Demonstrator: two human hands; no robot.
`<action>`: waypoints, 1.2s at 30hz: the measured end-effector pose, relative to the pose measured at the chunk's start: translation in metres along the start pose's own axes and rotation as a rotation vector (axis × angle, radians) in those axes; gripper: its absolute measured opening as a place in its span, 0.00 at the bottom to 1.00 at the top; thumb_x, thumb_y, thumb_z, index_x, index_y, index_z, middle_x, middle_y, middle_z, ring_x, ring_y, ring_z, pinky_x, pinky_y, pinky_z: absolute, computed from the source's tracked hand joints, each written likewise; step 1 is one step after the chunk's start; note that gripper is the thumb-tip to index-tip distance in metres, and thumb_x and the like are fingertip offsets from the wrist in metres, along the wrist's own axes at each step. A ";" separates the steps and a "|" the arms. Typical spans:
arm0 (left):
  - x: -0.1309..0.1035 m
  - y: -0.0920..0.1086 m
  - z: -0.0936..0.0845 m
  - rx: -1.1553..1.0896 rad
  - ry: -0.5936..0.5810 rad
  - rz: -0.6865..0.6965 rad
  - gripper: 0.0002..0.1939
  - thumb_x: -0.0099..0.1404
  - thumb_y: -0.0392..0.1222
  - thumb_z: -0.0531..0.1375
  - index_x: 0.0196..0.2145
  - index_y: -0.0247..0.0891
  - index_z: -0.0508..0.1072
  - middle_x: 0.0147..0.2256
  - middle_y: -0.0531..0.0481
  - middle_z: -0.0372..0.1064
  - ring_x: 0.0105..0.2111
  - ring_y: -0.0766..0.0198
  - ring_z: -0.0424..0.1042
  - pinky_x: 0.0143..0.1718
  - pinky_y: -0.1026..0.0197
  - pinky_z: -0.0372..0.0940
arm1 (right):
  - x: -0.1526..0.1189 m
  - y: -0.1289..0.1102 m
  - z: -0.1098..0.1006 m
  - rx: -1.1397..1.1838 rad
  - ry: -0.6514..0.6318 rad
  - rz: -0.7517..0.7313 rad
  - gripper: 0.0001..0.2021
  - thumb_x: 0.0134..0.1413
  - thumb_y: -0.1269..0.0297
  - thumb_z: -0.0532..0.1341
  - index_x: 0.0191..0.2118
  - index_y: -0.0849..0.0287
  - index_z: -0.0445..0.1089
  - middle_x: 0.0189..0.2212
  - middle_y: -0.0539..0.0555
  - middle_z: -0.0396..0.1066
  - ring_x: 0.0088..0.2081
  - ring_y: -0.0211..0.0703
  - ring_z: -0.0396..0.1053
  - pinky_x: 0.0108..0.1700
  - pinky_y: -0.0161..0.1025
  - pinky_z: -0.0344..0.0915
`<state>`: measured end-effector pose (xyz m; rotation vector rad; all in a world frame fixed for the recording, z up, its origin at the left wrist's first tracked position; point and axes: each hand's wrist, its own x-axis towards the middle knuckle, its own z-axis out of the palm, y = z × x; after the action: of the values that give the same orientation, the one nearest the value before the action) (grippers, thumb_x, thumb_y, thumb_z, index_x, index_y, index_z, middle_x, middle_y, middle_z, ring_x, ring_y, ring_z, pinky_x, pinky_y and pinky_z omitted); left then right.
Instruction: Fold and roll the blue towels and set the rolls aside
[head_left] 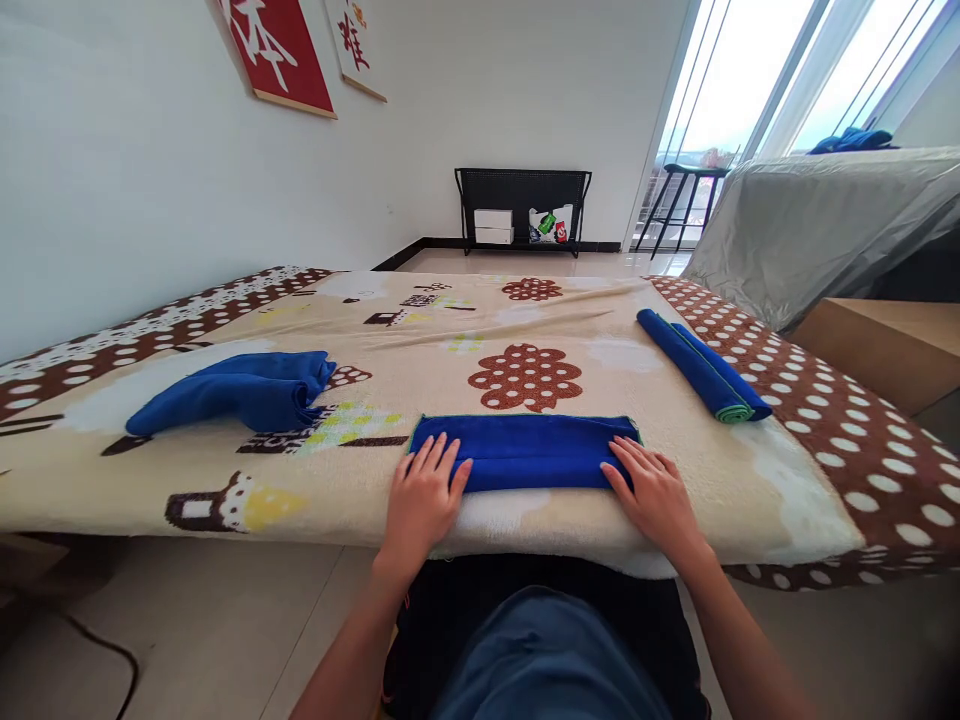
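The left hand (424,492) and right hand (654,490) rest open on the folded blue cloth (534,452) near the front edge of the blanket (352,500), where uneven pressure could skew the cloth's layers.

On the blanket (420,370), the middle cloth (536,452) is placed near the front edge; it is flanked by the left cloth (225,392) and the right cloth (694,360), both set farther back; beyond the blanket, boxes (493,227) are held on a rack (525,187).
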<state>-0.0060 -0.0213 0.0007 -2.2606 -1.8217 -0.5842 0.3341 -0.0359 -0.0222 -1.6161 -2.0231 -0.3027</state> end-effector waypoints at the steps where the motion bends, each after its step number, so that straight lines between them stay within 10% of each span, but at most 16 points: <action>1: -0.003 -0.011 -0.001 0.011 0.023 -0.024 0.24 0.74 0.52 0.48 0.60 0.40 0.69 0.62 0.42 0.64 0.63 0.48 0.61 0.61 0.43 0.55 | -0.005 0.011 -0.001 -0.016 0.016 0.011 0.23 0.70 0.51 0.48 0.59 0.57 0.68 0.58 0.57 0.69 0.61 0.49 0.65 0.61 0.49 0.55; 8: -0.017 -0.012 -0.011 -0.058 0.214 0.129 0.18 0.73 0.40 0.50 0.57 0.41 0.70 0.59 0.41 0.68 0.61 0.52 0.64 0.62 0.41 0.49 | -0.016 0.007 -0.011 0.040 0.187 -0.063 0.14 0.67 0.61 0.54 0.52 0.56 0.71 0.55 0.56 0.71 0.59 0.49 0.66 0.61 0.50 0.50; 13: -0.004 0.043 -0.014 -0.206 0.000 0.435 0.18 0.73 0.41 0.52 0.58 0.37 0.68 0.55 0.42 0.71 0.55 0.56 0.68 0.57 0.52 0.60 | 0.004 -0.056 -0.008 0.200 0.051 -0.189 0.13 0.67 0.62 0.55 0.51 0.58 0.71 0.49 0.57 0.74 0.51 0.45 0.69 0.56 0.47 0.56; 18: 0.012 0.074 -0.005 -0.189 -0.132 0.449 0.22 0.74 0.44 0.50 0.62 0.36 0.64 0.60 0.43 0.66 0.59 0.56 0.65 0.60 0.51 0.58 | 0.023 -0.085 0.000 0.198 -0.066 -0.181 0.15 0.69 0.60 0.51 0.53 0.57 0.70 0.51 0.56 0.73 0.52 0.44 0.69 0.57 0.46 0.56; 29: -0.006 -0.030 -0.010 0.048 0.005 0.027 0.22 0.74 0.48 0.46 0.58 0.41 0.71 0.60 0.43 0.66 0.64 0.50 0.60 0.64 0.41 0.49 | -0.005 0.019 -0.005 -0.099 0.007 0.127 0.23 0.70 0.52 0.47 0.54 0.60 0.72 0.57 0.59 0.70 0.61 0.53 0.63 0.64 0.55 0.46; 36: 0.022 0.050 0.000 -0.088 -0.121 0.158 0.22 0.74 0.42 0.45 0.58 0.38 0.71 0.60 0.43 0.67 0.62 0.55 0.64 0.61 0.46 0.57 | 0.029 -0.073 0.007 0.096 -0.120 -0.059 0.21 0.71 0.57 0.45 0.57 0.57 0.70 0.57 0.56 0.70 0.61 0.45 0.65 0.59 0.48 0.57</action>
<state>0.0463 -0.0134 0.0145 -2.5205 -1.6785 -0.5208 0.2583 -0.0278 -0.0017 -1.5511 -2.1439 -0.1296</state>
